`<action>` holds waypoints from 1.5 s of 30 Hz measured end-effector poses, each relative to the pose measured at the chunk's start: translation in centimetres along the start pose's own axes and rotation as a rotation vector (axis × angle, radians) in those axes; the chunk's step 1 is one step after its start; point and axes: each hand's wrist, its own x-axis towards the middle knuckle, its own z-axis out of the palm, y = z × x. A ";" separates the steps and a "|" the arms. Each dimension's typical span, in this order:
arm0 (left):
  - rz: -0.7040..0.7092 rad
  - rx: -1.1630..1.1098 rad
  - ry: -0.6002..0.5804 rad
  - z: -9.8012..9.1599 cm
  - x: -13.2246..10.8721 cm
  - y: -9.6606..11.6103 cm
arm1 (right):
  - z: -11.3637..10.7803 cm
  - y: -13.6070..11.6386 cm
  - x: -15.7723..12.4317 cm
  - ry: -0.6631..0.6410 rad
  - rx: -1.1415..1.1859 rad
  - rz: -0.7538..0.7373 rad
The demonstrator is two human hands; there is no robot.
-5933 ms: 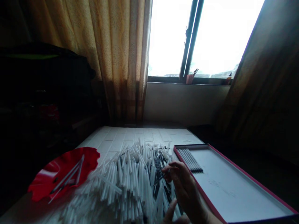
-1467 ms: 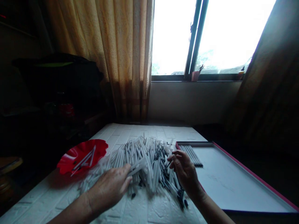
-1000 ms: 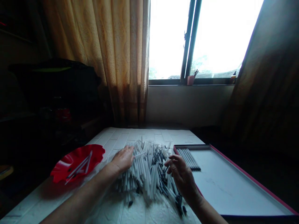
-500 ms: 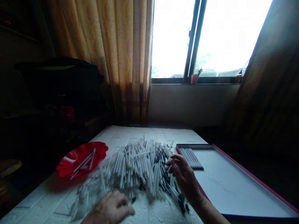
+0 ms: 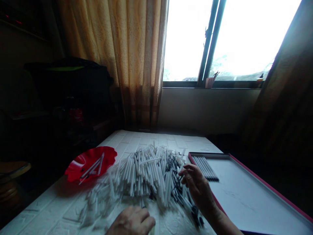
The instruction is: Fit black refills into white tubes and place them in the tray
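On the counter (image 5: 156, 140): white with a brick pattern. It has a bare strip at 12 o'clock beyond the pile of white tubes (image 5: 144, 173) and a smaller bare part at 7 o'clock. The edge at 9 o'clock falls off into a dark room.
Tray (image 5: 244, 202): flat and pink-rimmed, at 3 o'clock. Its rim runs just beside the right hand (image 5: 198, 186). Nearly all of its floor is bare; only a row of dark rods (image 5: 206, 168) lies in its far-left corner.
Pile: in the middle, with dark pieces mixed in on its 3 o'clock side. It is now uncovered, because the left hand (image 5: 132, 223) has left it.
Red dish (image 5: 75, 169): at 9 o'clock near the pile, with a few sticks (image 5: 94, 164) inside.
Left hand: one second ago it lay on the far part of the pile. Now it is drawn back to 6 o'clock at the near edge, fingers loosely curled. I cannot tell if they hold something.
Right hand: in the same place as before, between pile and tray, fingertips pinched on a thin dark rod (image 5: 179, 181).
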 end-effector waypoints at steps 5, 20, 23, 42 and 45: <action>-0.323 -0.050 -0.054 -4.8 4.7 -3.6 | 0.0 -0.4 0.1 -0.006 0.002 -0.023; -0.427 0.017 -0.209 -3.2 11.9 -11.0 | 0.0 -0.8 0.3 0.006 -0.012 -0.079; -0.410 -0.004 -0.225 -2.8 12.7 -11.4 | 0.0 -1.0 0.4 0.012 0.014 -0.078; -0.241 -0.418 0.380 -1.8 2.5 -6.6 | -0.9 -7.4 1.6 0.302 0.518 0.010; -0.231 -0.432 0.405 -1.7 2.6 -6.6 | -0.7 -7.8 1.4 0.263 0.503 -0.011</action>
